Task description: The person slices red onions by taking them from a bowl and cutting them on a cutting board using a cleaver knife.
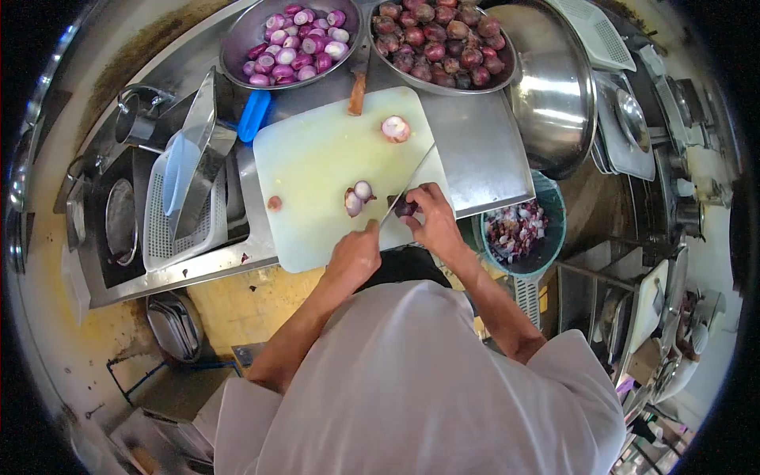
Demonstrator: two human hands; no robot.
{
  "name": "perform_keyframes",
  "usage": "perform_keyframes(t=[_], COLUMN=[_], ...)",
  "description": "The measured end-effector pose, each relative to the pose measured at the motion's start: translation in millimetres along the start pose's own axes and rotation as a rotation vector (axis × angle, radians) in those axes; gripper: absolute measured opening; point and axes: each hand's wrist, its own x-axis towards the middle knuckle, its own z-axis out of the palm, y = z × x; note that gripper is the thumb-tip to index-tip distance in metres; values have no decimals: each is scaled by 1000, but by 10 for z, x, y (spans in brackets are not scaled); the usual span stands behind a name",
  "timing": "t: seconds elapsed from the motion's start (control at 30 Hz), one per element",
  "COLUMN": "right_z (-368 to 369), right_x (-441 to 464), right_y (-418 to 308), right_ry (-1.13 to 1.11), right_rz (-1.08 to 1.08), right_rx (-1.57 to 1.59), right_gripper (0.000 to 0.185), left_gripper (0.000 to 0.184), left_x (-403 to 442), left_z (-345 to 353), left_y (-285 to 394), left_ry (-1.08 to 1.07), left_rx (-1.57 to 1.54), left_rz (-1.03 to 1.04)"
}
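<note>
My left hand [358, 252] is closed around a knife [410, 180], its blade slanting up and to the right over the cutting board [305, 174]. At the board's right side, the fingers of my right hand [434, 218] grip a dark red onion [404, 207] against the blade. Just left of the blade lie small peeled onion pieces [353, 202] with bits of skin. A partly peeled onion [395, 129] rests near the board's upper right corner. One small brown scrap [274, 203] sits at the left edge. My left hand hides the knife's handle.
Behind the board stand a bowl of peeled onions [297, 49] and a bowl of unpeeled onions [443, 39]. A wooden handle [357, 93] and a blue-handled tool [254, 115] lie nearby. A bin of peelings [516, 229] stands below right; a white basket [186, 229] is left.
</note>
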Motion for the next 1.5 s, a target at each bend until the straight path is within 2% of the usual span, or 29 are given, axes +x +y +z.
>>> perform_keyframes(t=[0.07, 0.2, 0.3, 0.37, 0.4, 0.47, 0.53, 0.6, 0.67, 0.73, 0.8, 0.87, 0.9, 0.97, 1.0, 1.07, 1.1, 1.13, 1.2, 1.27, 1.33, 1.4, 1.47, 1.5], right_z=[-15, -83, -25, 47, 109, 211, 185, 35, -240, -623, -970, -1222, -1266, -1281, -1325, -1395, -1409, -1415, -1454, -1390, -1174, -814, -474, -304], right_x=[-65, -153, -40, 168, 311, 608, 840, 1016, 1159, 1524, 1993, 2495, 2691, 2936, 2946, 2933, 2923, 2862, 2610, 2299, 1750, 1161, 724, 561], right_y=[11, 122, 188, 304, 361, 402, 366, 289, 162, 358, 636, 1028, 1258, 1611, 1606, 1569, 1629, 1497, 1202, 1014, 547, 107, -142, -110], right_ry=[21, 74, 151, 179, 190, 312, 304, 297, 405, 470, 688, 603, 606, 371, 368, 316, 362, 344, 411, 374, 170, 63, -130, -141], right_rz=[-3, 19, 41, 35, 38, -30, -6, 13, -118, -158, -167, 114, 107, 160, 150, 213, 147, 139, 151, -3, -69, -32, 53, 23], right_rx=[10, -12, -109, -144, -145, -108, -135, -161, -35, -83, -329, -492, -489, -677, -672, -456, -509, -505, 70, 165, 308, 201, 227, 221], right_gripper=[43, 45, 45, 45, 45, 43, 42, 40, 36, 32, 33, 38, 38, 49, 49, 59, 60, 60, 51, 47, 45, 37, 33, 41], left_gripper=[15, 13, 12, 12, 12, 13, 14, 14, 14, 13, 13, 12, 12, 13, 13, 14, 14, 14, 14, 15, 13, 12, 12, 11], left_x=[193, 28, -307, -480, -519, -555, -548, -540, -589, -585, -587, -569, -564, -558, -555, -562, -563, -566, -565, -539, -526, -491, -463, -443], left_z=[76, -96, -184, -244, -269, -293, -239, -284, -324, -279, -205, -84, -107, -105, -96, -105, -122, -128, -119, -132, -155, -140, -129, -139], left_y=[-13, -292, -531, -693, -746, -845, -951, -901, -728, -617, -582, -651, -629, -603, -612, -607, -588, -580, -609, -618, -614, -640, -640, -625], left_ry=[46, 103, 158, 204, 202, 243, 297, 290, 296, 299, 261, 330, 305, 287, 300, 317, 318, 320, 318, 316, 307, 316, 316, 344], left_rx=[-34, -65, -97, -244, -238, -239, -223, -209, -231, -256, -318, -275, -295, -319, -287, -258, -266, -274, -274, -273, -252, -253, -253, -216], left_rz=[2, 79, 14, -188, -178, -327, -255, -305, -304, -315, -336, -295, -321, -353, -340, -342, -323, -306, -308, -300, -279, -269, -256, -221])
